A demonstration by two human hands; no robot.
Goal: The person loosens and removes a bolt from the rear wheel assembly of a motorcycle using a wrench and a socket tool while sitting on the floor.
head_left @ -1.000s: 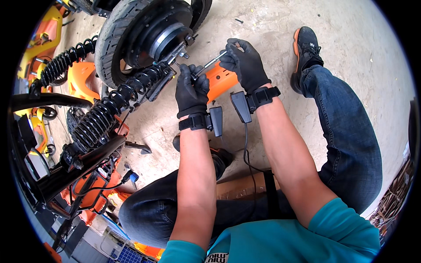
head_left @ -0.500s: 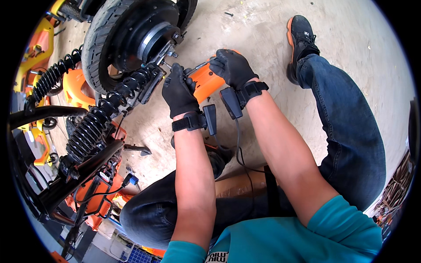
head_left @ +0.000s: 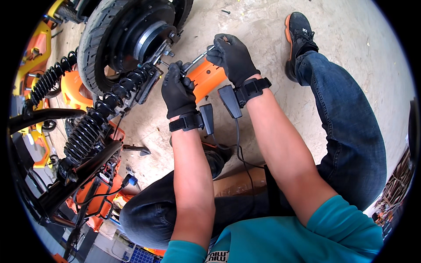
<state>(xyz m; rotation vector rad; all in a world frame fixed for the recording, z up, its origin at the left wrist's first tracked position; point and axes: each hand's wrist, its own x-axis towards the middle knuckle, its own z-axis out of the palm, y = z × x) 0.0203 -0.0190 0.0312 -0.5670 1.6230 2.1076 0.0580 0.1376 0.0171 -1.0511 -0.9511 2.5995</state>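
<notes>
My left hand (head_left: 179, 91), in a black glove, is closed near the wheel's axle, its fingertips pinching the lower end of a thin silver metal rod (head_left: 198, 58). At the rod's upper end my right hand (head_left: 234, 60), also gloved in black, is closed in a pinch. The rod slants between the two hands. A small metal pin (head_left: 163, 63) shows between my left fingertips and the axle bracket; whether my fingers touch it I cannot tell. Under the rod lies an orange plastic part (head_left: 207, 79). The black hub wheel (head_left: 144, 37) with its grey tyre stands just to the left.
Black coil-spring shock absorbers (head_left: 87, 136) and frame tubes fill the left side. A cable with a blue connector (head_left: 130, 179) hangs from the frame. A loose screw (head_left: 226, 12) lies on the concrete floor. Cords run from my wrist straps. A bundle of wires or twigs (head_left: 392, 188) is at far right.
My right hand has moved up and away from my left, and more of the rod shows between them. The view has shifted slightly.
</notes>
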